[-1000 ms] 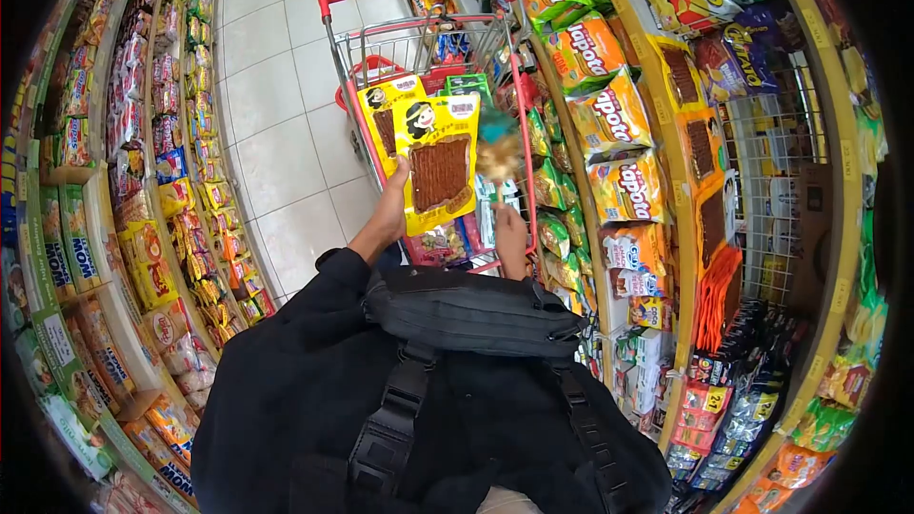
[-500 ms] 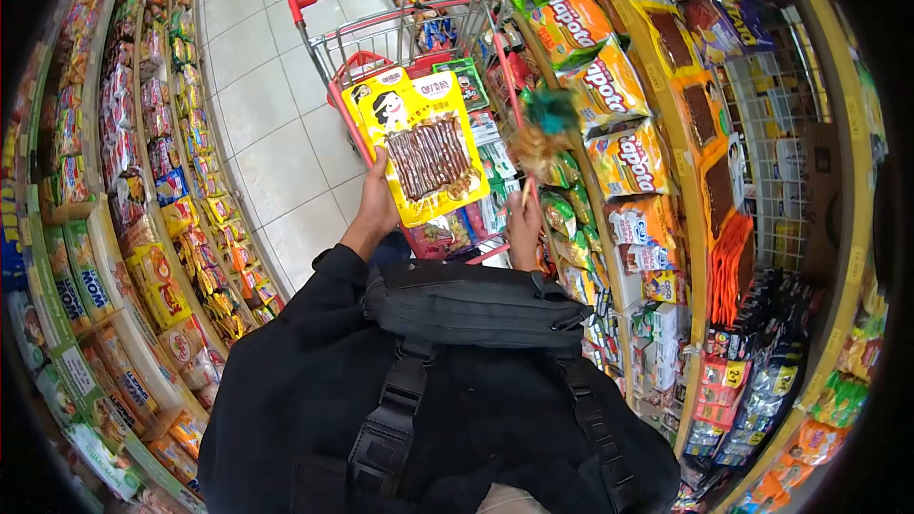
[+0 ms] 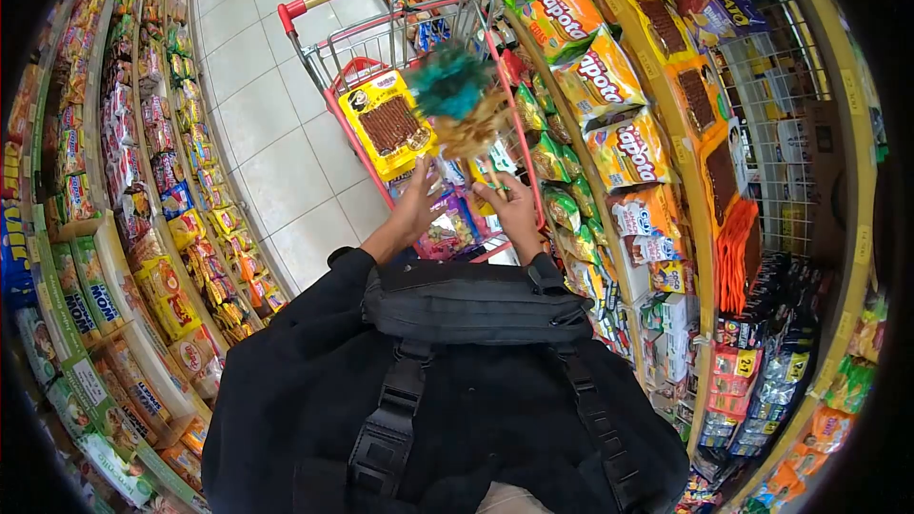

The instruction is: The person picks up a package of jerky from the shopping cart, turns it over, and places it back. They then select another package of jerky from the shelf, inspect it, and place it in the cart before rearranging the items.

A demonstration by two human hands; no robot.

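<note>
In the shopping cart [image 3: 328,90] in front of me is a yellow snack pack [image 3: 386,126] with a window over brown sticks. My left hand [image 3: 412,205] is at its lower corner with the fingers stretched out; whether they touch the pack is hard to tell. My right hand [image 3: 516,214] is closed around the thin handle of a feather duster [image 3: 459,86]. Its teal and tan head is blurred and hides part of the cart. A purple snack bag [image 3: 447,228] lies in the cart below my hands.
Shelves on the right hold orange snack bags [image 3: 600,76] and dark packets on a wire rack [image 3: 762,324]. On the left, shelves carry several rows of packaged biscuits [image 3: 167,295]. A tiled floor [image 3: 276,124] runs between the shelves.
The yellow pack has gone from my left hand's grip down into the cart. My right hand has brought the duster leftward over the cart, and my left hand has shifted right.
</note>
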